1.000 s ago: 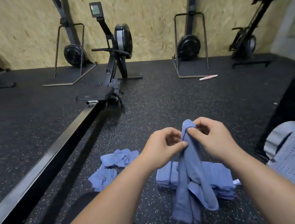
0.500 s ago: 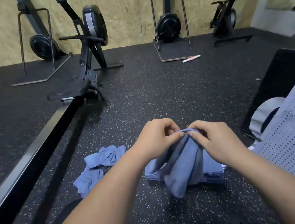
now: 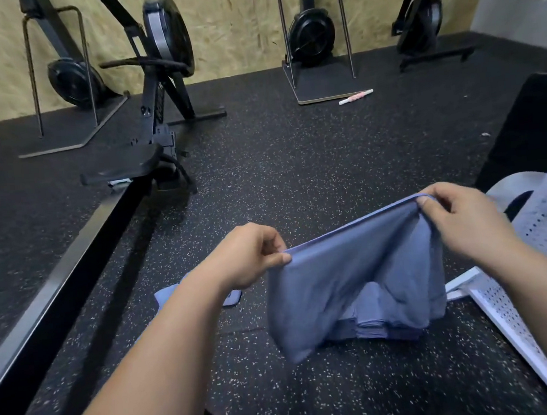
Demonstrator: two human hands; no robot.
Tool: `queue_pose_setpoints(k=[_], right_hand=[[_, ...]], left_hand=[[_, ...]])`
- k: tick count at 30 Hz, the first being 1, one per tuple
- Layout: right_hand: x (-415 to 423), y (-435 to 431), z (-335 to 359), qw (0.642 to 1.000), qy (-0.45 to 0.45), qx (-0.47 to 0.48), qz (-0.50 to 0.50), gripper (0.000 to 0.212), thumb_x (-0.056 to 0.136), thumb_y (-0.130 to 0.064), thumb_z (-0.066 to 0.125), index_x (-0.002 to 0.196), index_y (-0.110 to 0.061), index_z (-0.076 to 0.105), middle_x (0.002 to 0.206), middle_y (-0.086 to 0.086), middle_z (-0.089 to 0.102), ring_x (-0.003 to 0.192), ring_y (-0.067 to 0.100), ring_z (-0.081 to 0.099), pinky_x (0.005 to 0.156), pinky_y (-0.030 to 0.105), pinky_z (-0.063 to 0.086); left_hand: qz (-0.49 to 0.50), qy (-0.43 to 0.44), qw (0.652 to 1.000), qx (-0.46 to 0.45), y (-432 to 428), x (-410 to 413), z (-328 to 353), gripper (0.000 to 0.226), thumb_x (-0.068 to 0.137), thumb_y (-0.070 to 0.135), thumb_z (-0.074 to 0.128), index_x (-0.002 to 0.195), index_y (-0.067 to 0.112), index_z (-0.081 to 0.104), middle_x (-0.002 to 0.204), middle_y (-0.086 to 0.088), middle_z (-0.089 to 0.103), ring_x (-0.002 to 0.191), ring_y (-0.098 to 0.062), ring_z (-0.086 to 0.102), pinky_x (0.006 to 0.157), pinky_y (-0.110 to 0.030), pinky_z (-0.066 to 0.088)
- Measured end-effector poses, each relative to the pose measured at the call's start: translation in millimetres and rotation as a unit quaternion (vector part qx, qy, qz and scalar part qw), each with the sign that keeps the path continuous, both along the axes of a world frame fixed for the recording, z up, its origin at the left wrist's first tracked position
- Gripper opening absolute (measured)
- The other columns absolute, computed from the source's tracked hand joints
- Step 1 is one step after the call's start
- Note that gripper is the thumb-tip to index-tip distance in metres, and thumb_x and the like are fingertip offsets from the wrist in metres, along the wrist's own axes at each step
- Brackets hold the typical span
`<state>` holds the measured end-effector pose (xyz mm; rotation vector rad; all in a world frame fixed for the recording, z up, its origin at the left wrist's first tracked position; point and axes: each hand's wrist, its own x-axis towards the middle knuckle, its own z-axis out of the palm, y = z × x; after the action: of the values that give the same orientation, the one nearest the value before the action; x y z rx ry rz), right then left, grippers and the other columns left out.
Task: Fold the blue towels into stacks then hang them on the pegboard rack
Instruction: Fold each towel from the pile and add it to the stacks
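The left hand [image 3: 253,254] and right hand [image 3: 463,222] are each pinching a top corner of the blue towel [image 3: 353,276] mid-frame, its taut edge rising rightward. It is hanging directly over the folded stack [image 3: 373,328].

I have both bare forearms reaching in from the bottom edge, angled slightly toward each other. My left hand [image 3: 250,256] sits lower and nearer, knuckles up, fingers curled, with thumb and forefinger pinching one top corner of the blue towel [image 3: 353,283]. My right hand [image 3: 463,222] is higher and farther out, fingers curled, thumb pressed on the other corner. The hands are well apart.
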<state>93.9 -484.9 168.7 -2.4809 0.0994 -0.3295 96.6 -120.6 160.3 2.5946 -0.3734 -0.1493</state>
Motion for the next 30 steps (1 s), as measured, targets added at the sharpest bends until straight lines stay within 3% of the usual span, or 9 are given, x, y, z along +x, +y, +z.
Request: queue_pose_setpoints(k=[4,7,10,12,17,20,22,24,30], right_hand=[[2,-19,1,0.998,-0.019,0.004,-0.053,0.021,0.105,-0.037,0.054,0.1,-0.026,0.072,0.09,0.004,0.074,0.094,0.035,0.064,0.075,0.039,0.044],[0,-32,0,0.996,-0.025,-0.003,-0.083,0.024,0.105,-0.038,0.052,0.102,-0.025,0.071,0.088,0.006,0.073,0.093,0.039,0.065,0.079,0.042,0.047],[-4,-38,-2,0.996,-0.015,0.011,-0.091,0.024,0.105,-0.039,0.051,0.102,-0.024,0.07,0.078,0.001,0.07,0.075,0.036,0.065,0.073,0.041,0.05],[-5,-37,-3,0.996,-0.018,0.014,-0.088,0.024,0.105,-0.039,0.052,0.101,-0.024,0.07,0.08,0.001,0.07,0.077,0.032,0.063,0.071,0.04,0.047],[-8,-19,-4,0.999,-0.034,0.031,-0.004,0.016,0.103,-0.039,0.057,0.101,-0.033,0.072,0.091,-0.008,0.075,0.093,0.024,0.067,0.082,0.041,0.052],[-12,8,-2,0.996,-0.035,0.027,0.08,0.012,0.101,-0.039,0.062,0.1,-0.039,0.074,0.09,-0.02,0.075,0.089,0.005,0.067,0.079,0.029,0.05],[-18,30,1,0.991,-0.029,0.023,0.132,0.011,0.1,-0.039,0.064,0.099,-0.042,0.075,0.09,-0.028,0.073,0.088,-0.006,0.065,0.075,0.016,0.045],[-24,49,2,0.983,-0.022,0.028,0.179,0.01,0.1,-0.038,0.066,0.097,-0.041,0.074,0.091,-0.03,0.073,0.09,-0.008,0.065,0.075,0.015,0.044],[-30,73,1,0.976,-0.011,0.059,0.208,0.01,0.1,-0.036,0.067,0.1,-0.04,0.076,0.09,-0.023,0.074,0.088,-0.002,0.066,0.079,0.024,0.051]], left_hand=[[0.04,-0.04,0.998,0.014,12,3,4,0.016,0.093,0.038,0.082,0.082,0.03,0.073,0.072,0.014,0.07,0.065,0.003,0.059,0.062,-0.022,0.042],[0.084,-0.07,0.994,0.014,22,6,5,0.018,0.094,0.037,0.08,0.08,0.03,0.072,0.072,0.013,0.071,0.07,-0.003,0.065,0.066,-0.027,0.049],[0.104,-0.072,0.992,0.028,27,8,0,0.017,0.094,0.034,0.077,0.08,0.03,0.07,0.072,0.012,0.072,0.072,-0.009,0.067,0.072,-0.033,0.057],[0.125,-0.082,0.988,0.032,26,7,-2,0.015,0.095,0.033,0.073,0.082,0.031,0.066,0.074,0.012,0.071,0.074,-0.011,0.067,0.075,-0.036,0.058],[0.144,-0.15,0.976,-0.07,5,1,3,0.012,0.096,0.03,0.075,0.088,0.032,0.067,0.073,0.012,0.07,0.07,-0.006,0.065,0.07,-0.031,0.053],[0.108,-0.149,0.97,-0.16,-21,-11,10,0.012,0.095,0.032,0.078,0.104,0.033,0.071,0.074,0.01,0.07,0.065,-0.004,0.061,0.067,-0.02,0.046],[0.07,-0.13,0.971,-0.19,-41,-17,10,0.022,0.096,0.034,0.078,0.117,0.037,0.07,0.075,0.011,0.07,0.067,-0.004,0.06,0.07,-0.021,0.047],[0.026,-0.109,0.976,-0.189,-60,-22,5,0.028,0.096,0.037,0.078,0.123,0.037,0.071,0.076,0.013,0.069,0.071,-0.004,0.062,0.076,-0.026,0.051],[0.011,-0.097,0.982,-0.164,-91,-29,-4,0.007,0.096,0.037,0.074,0.1,0.032,0.077,0.069,0.013,0.066,0.064,-0.004,0.059,0.067,-0.032,0.052]])
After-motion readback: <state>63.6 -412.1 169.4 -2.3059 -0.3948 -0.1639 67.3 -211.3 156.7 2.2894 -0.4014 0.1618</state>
